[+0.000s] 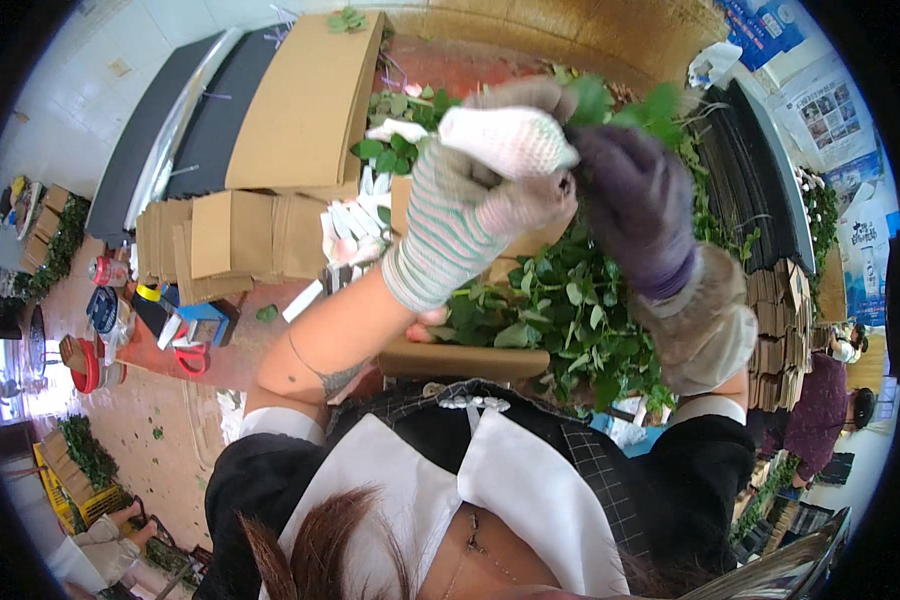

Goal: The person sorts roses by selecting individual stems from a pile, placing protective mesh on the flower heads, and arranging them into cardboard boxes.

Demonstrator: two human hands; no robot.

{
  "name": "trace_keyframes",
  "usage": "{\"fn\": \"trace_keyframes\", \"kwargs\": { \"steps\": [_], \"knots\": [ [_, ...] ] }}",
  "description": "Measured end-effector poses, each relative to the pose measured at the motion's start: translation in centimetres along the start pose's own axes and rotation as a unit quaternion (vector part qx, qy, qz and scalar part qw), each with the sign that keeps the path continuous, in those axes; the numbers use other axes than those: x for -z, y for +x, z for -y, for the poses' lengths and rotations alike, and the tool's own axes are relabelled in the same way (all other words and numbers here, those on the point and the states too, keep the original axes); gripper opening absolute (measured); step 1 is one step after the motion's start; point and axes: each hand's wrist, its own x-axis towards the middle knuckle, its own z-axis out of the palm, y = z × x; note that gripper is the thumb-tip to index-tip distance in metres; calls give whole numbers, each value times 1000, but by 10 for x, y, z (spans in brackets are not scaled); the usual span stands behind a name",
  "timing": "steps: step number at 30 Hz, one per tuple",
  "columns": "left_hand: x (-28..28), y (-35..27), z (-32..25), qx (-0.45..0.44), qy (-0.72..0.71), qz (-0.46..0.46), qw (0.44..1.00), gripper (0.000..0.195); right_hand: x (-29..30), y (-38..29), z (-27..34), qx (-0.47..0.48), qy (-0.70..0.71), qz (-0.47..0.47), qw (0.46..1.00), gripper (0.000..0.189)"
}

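Observation:
In front of my chest, my left hand [461,199], in a green-and-white striped glove, grips a white mesh sleeve [504,142]. Pink shows faintly through the mesh; whatever it encloses is hidden. At the sleeve's narrow right end, my right hand [634,195], in a purple glove, has its fingers curled. Blurred green leaves [656,112] show just beyond that hand, but motion blur hides what its fingers hold. Below both hands lies a heap of leafy green stems [570,315], beside a rolled cardboard edge [465,360]. Loose white mesh sleeves [356,225] lie left of my left hand.
Folded cardboard pieces [229,232] and a large cardboard sheet [300,105] stand at left. Red-handled scissors [191,358] and a drink can [109,270] lie near the table's left edge. Cardboard stacks [776,337] border the right. Another person [817,412] is farther right.

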Motion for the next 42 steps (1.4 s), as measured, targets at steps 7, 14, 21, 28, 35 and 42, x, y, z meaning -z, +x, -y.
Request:
{"fn": "trace_keyframes", "kwargs": {
  "steps": [7, 14, 21, 28, 35, 42],
  "knots": [
    [27, -21, 4, -55, 286, -11, 957, 31, -15, -6, 13, -7, 56, 48, 997, 26],
    [44, -42, -28, -22, 425, 29, 905, 38, -11, -21, 12, 14, 69, 60, 996, 26],
    [18, -19, -9, 29, 18, 8, 999, 42, -22, -17, 8, 74, -9, 44, 996, 23],
    [9, 18, -52, -75, 66, -105, 989, 57, 6, 24, -2, 121, -141, -87, 979, 15],
    [108, -41, -35, -32, 309, 120, 943, 34, 95, -3, -76, -71, 162, -62, 982, 37],
    [149, -117, 60, 205, 548, 388, 712, 30, 37, -22, -3, -125, 231, 323, 909, 40]
  ]
}}
